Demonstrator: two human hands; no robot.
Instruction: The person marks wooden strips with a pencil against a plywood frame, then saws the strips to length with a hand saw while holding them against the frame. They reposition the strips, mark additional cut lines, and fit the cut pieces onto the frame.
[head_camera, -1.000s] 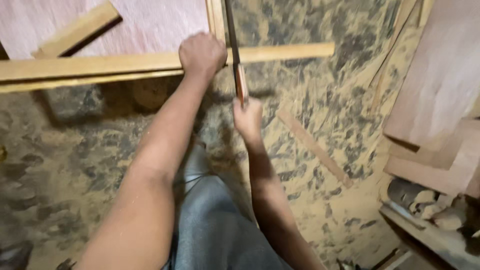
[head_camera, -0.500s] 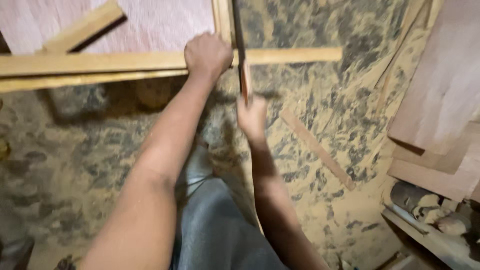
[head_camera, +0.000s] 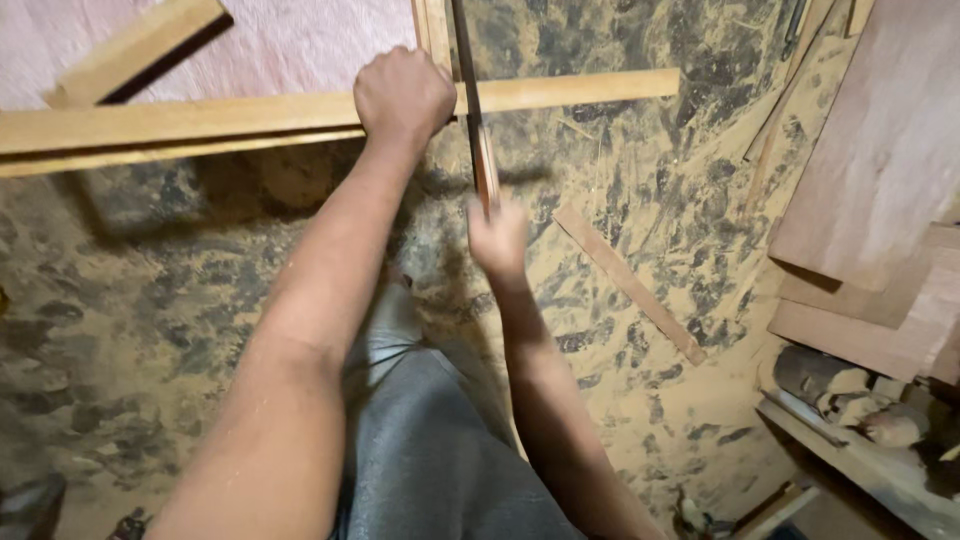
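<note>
Sawdust all over the dark floor (head_camera: 180, 300), with loose boards (head_camera: 880, 170) stacked on the right. From the head view, the left hand (head_camera: 403, 97) is fisted tight around a long wooden strip (head_camera: 200, 120) lying across the scene. The right hand (head_camera: 497, 238), a bit blurry, is wrapped around the handle of a handsaw (head_camera: 475, 110) whose blade crosses the strip just beside the left fist.

Below you, the floor (head_camera: 150, 330) is coated in patchy sawdust. A loose wood strip (head_camera: 630, 285) lies slanted on it to your right. Flat boards (head_camera: 880, 170) are stacked at the right edge, with wood offcuts (head_camera: 850, 395) beside them. A pale sheet (head_camera: 300, 50) covers the top left.
</note>
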